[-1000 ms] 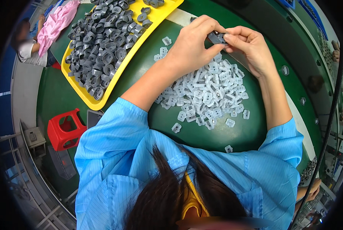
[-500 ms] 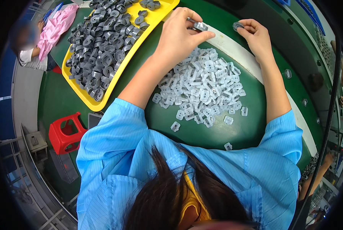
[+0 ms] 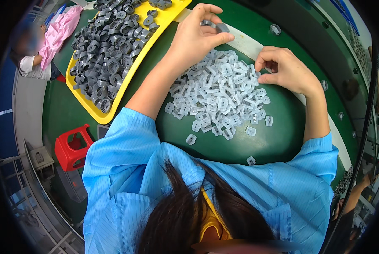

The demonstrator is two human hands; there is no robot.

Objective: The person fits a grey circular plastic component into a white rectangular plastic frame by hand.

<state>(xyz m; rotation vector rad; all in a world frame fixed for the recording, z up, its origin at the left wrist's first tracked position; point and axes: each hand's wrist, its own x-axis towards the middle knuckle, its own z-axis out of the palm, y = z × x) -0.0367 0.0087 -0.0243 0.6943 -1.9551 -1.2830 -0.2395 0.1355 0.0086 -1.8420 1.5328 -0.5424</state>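
Hands both raised, upper centre to upper right. Left hand, top centre: grasping a grey piece between thumb and fingers, more grey showing deeper in the grip. Right hand, upper right: fingers curled, thumb and fingertips at the right edge of the clear pile; cannot tell whether anything is pinched. Pile sits mid-frame on the green tabletop, heaped, with a few strays below it, one close to the blue shirt. Pale strip crosses beyond the pile, upper centre; small part lies past it on the green, upper right. Yellow tray, upper left, heaped with grey rings. Red stool at left; pink cloth far upper left, beside another person.
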